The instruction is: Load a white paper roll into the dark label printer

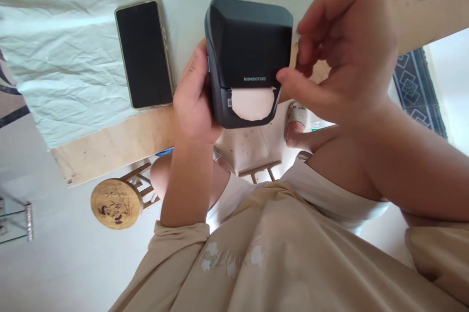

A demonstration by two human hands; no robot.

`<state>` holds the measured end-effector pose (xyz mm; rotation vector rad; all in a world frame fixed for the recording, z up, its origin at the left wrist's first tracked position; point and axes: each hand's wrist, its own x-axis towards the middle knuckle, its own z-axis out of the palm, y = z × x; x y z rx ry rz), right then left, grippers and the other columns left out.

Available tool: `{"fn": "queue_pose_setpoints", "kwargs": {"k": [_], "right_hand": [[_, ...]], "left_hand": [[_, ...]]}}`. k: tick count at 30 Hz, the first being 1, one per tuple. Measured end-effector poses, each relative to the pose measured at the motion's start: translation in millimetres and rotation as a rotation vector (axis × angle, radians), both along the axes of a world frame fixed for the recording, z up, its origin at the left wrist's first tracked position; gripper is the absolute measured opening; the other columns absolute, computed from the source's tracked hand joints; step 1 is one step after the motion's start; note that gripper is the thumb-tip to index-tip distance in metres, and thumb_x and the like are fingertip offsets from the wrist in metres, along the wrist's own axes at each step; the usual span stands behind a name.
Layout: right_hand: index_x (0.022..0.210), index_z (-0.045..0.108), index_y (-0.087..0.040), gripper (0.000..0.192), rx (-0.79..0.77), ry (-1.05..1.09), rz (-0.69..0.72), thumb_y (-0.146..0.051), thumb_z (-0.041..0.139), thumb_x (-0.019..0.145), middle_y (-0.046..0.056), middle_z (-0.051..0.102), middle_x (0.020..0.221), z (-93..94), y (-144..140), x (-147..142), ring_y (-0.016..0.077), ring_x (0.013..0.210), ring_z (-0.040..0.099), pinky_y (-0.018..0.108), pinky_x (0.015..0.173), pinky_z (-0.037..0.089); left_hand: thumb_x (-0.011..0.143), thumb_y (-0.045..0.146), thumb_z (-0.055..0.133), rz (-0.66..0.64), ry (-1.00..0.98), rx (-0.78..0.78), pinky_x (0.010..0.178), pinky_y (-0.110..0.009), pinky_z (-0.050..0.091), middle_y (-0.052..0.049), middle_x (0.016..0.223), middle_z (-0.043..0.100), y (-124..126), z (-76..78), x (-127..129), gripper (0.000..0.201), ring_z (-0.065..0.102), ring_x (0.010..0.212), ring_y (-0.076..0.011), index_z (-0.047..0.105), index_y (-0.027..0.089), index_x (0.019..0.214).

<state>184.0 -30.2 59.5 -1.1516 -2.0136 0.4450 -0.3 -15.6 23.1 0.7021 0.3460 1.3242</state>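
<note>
Cloth [62, 43], white and creased, covers most of the table [120, 143], whose bare wooden edge runs along the near side. The person sits close against that edge, a beige sleeve [176, 238] pushed up the left forearm and a beige garment with pale flower shapes filling the bottom of the view. Below the table edge stands a small round wooden stool [116, 203] with a dark drawing on its seat. On the cloth, just left of the hands, lies a phone [144, 54], face up, screen dark, in a clear case.

The label printer [246, 57], a dark boxy unit, is lifted clear of the table at the middle of the view, above the table edge. The left hand [194, 99] is wrapped around its left side, palm pressed to the casing, clamped on it; the fingers go behind the body and are hidden. The right hand [344, 53] hovers at the printer's right front corner, fingers curled, thumb tip and forefinger drawn nearly together right against the casing. Whether they pinch anything, I cannot tell.

A pale, rounded label [252, 102] pokes out of the slot on the printer's front, below the brand lettering, just left of the right thumb tip.
</note>
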Motion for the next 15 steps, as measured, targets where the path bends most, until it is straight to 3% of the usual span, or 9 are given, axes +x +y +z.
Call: {"fn": "queue_pose_setpoints", "kwargs": {"k": [3,6,11,15], "right_hand": [[0.105,0.046,-0.006,0.039,0.047,-0.008,0.035,-0.035,0.059,0.082,-0.001,0.042,0.073,-1.0,1,-1,-0.0074,0.069,0.045,0.005,0.063,0.031],[0.108,0.046,-0.010,0.047,0.002,-0.084,0.089,-0.036,0.066,0.075,-0.001,0.044,0.077,-2.6,4,-3,-0.0061,0.070,0.042,0.007,0.064,0.034],[0.110,0.045,-0.012,0.050,-0.059,-0.004,0.046,-0.037,0.069,0.075,0.000,0.042,0.078,-2.7,6,-8,-0.0050,0.067,0.040,0.009,0.061,0.035],[0.109,0.043,-0.012,0.045,-0.151,0.084,0.097,-0.032,0.066,0.076,0.000,0.039,0.074,-0.5,8,-10,-0.0056,0.064,0.037,0.008,0.056,0.031]], "left_hand": [[0.097,0.027,0.038,0.022,0.033,0.049,0.099,-0.027,0.052,-0.001,0.094,0.072,3,-5.2,-1,0.034,0.066,0.097,-0.0125,0.070,0.015,0.094],[0.095,0.032,0.044,0.107,0.087,-0.009,0.101,-0.031,0.051,-0.002,0.100,0.071,3,-5.0,0,0.028,0.065,0.102,-0.0153,0.066,0.015,0.098],[0.096,0.043,0.037,-0.089,0.005,-0.073,0.105,-0.037,0.050,-0.002,0.103,0.068,-7,13.0,5,0.041,0.058,0.120,-0.0194,0.066,0.014,0.093],[0.092,0.041,0.049,0.028,0.110,-0.130,0.102,-0.038,0.052,-0.005,0.114,0.066,-12,21.8,5,0.029,0.053,0.126,-0.0229,0.065,0.016,0.093]]}}
